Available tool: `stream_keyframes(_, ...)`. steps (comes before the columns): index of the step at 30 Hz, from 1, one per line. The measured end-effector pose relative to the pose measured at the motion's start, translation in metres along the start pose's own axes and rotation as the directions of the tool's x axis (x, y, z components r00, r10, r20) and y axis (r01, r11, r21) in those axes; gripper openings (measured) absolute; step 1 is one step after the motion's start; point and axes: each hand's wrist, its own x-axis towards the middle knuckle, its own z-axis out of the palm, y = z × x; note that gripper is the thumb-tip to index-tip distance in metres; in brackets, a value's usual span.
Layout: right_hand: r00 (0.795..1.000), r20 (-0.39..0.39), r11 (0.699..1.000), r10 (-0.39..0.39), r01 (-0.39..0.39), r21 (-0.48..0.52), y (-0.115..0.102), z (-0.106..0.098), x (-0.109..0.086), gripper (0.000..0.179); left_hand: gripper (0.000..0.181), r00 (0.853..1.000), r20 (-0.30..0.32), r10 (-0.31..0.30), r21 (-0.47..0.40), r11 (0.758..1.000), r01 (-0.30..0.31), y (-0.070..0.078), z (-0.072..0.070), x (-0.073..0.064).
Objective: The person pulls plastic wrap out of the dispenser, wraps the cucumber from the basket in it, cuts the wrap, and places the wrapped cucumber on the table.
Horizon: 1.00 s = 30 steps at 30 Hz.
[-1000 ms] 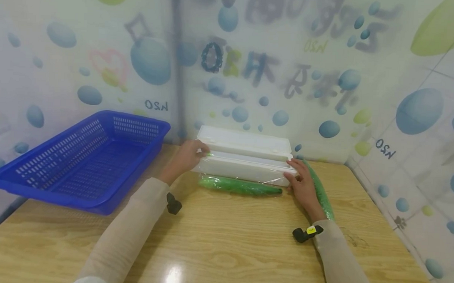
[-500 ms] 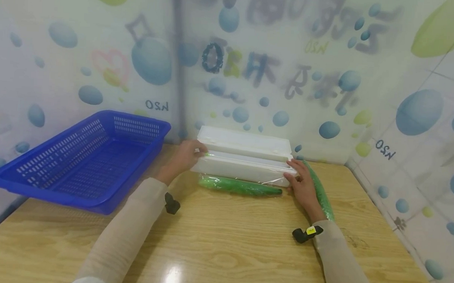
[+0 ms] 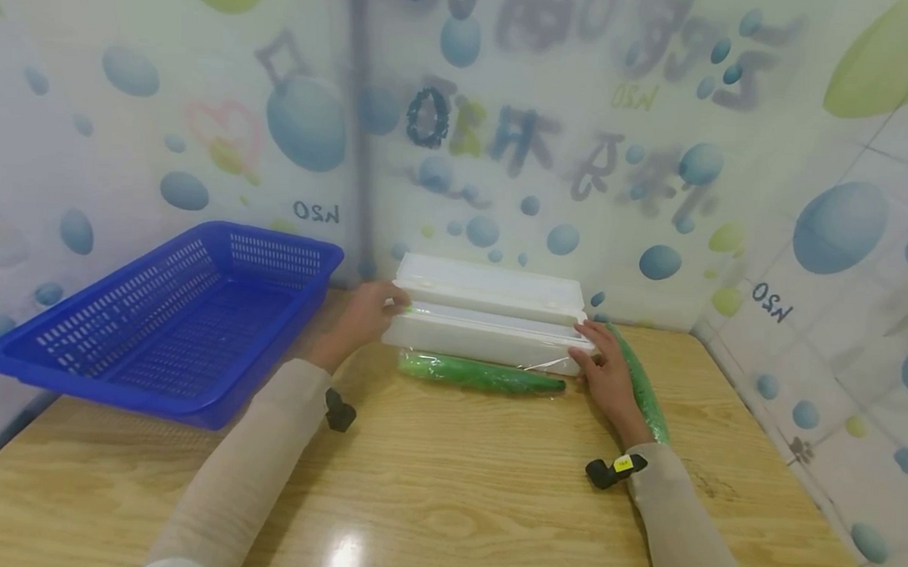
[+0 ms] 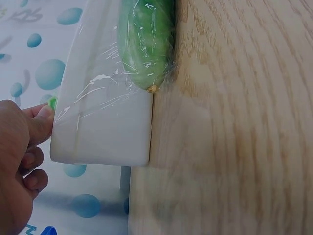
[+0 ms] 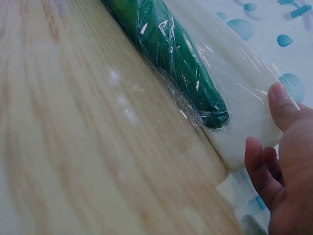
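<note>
A long white cling film dispenser (image 3: 482, 333) lies at the far side of the table, its lid (image 3: 492, 278) raised at the back. Clear film comes from it down over a green cucumber (image 3: 481, 373) lying along its front. At the dispenser's left end, my left hand (image 3: 366, 318) pinches a small green slide cutter (image 4: 52, 102) between thumb and forefinger, the other fingers curled. My right hand (image 3: 604, 372) holds the right end, thumb on the front, fingertips at the top edge. In the right wrist view, the cucumber's dark end (image 5: 215, 115) sits under wrinkled film.
A blue slotted basket (image 3: 157, 402) stands at the left of the wooden table (image 3: 447, 483). A second film-wrapped cucumber (image 3: 648, 399) lies beside my right forearm. A patterned wall (image 3: 531, 236) rises right behind the dispenser.
My left hand has moved slightly left with the green slide cutter, to the dispenser's left end. My right hand and the cucumber keep their places.
</note>
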Motion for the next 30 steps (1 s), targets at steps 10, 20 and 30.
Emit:
stream_keyframes(10,1.000,-0.001,1.000,0.001,-0.001,-0.003,0.0003,-0.0010,0.0003,0.041,0.019,1.000,-0.021,-0.013,-0.021,1.000,0.012,0.0024,-0.0019,-0.0027)
stream_keyframes(20,1.000,0.005,1.000,-0.010,0.010,0.003,0.0018,-0.0004,0.0004,0.041,0.018,0.999,-0.020,-0.037,-0.020,0.999,0.037,0.0041,-0.0036,-0.0035)
stream_keyframes(30,1.000,0.016,1.000,0.007,-0.007,0.008,0.0012,-0.0009,0.0001,0.041,0.019,0.999,0.004,-0.045,-0.006,0.999,0.045,0.0035,-0.0062,-0.0034)
